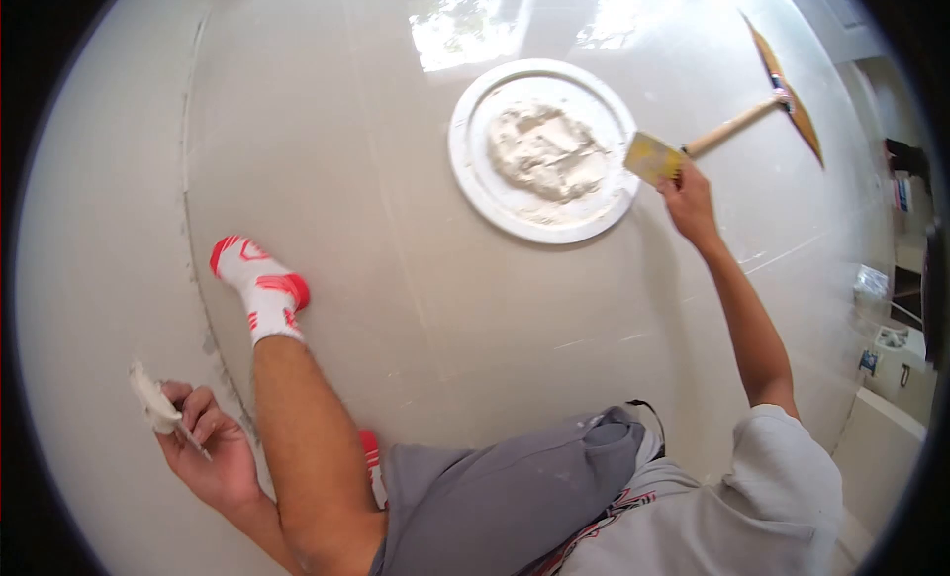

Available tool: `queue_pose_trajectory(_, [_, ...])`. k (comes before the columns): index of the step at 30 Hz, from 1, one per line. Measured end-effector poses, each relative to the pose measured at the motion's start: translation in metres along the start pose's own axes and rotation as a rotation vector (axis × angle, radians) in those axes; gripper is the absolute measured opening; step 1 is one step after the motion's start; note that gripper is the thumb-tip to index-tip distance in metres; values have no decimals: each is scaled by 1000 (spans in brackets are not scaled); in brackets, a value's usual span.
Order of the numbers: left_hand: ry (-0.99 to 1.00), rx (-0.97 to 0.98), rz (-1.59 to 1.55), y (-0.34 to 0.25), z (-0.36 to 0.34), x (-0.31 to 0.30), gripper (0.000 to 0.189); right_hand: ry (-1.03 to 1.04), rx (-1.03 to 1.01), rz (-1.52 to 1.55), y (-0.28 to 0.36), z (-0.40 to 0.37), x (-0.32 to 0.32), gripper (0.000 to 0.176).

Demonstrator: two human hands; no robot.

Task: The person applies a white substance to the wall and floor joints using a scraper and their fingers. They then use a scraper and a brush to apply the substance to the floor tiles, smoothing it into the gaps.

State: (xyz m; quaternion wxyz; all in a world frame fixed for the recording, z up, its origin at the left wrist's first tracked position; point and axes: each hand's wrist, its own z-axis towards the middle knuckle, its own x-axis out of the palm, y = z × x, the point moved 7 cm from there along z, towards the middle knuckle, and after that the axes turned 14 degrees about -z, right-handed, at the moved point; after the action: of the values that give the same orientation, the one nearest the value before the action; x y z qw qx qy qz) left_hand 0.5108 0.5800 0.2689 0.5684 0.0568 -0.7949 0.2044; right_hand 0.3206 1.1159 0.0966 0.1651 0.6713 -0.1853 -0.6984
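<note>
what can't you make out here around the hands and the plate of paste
All in the head view:
small tool in the left hand: its blade shape is hidden under white paste and the fingers.
scraper in the right hand: unclear whether its blade touches the plate rim or sits above it.
second foot: mostly hidden behind the leg and shorts.
boxes at the right: blurred and cut by the lens edge.

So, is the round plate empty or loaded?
Loaded: a mound of grey-white paste covers the middle of the round plate; its rim is mostly bare.
</note>
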Motion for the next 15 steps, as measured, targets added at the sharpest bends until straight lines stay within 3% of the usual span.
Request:
queue_pose_trajectory(2, [-10,45,60,-6,-1,-1,25,-31,-29,-130,19,1,-11,17])
queue_pose_trajectory(4, [-6,45,44,-7,-2,-2,25,-131,-531,-327,54,-8,-11,20])
queue_pose_trajectory(9, [-5,65,35,-10,-8,-5,25,-52,-844,-559,73,-22,14,22])
queue_pose_trajectory(12, [-68,109,16,-12,-12,-7,24,8,-1162,-727,78,-34,32,15])
queue_pose_trajectory(15, [-65,98,57,-19,-10,-10,22,109,-1188,-817,72,-27,36,13])
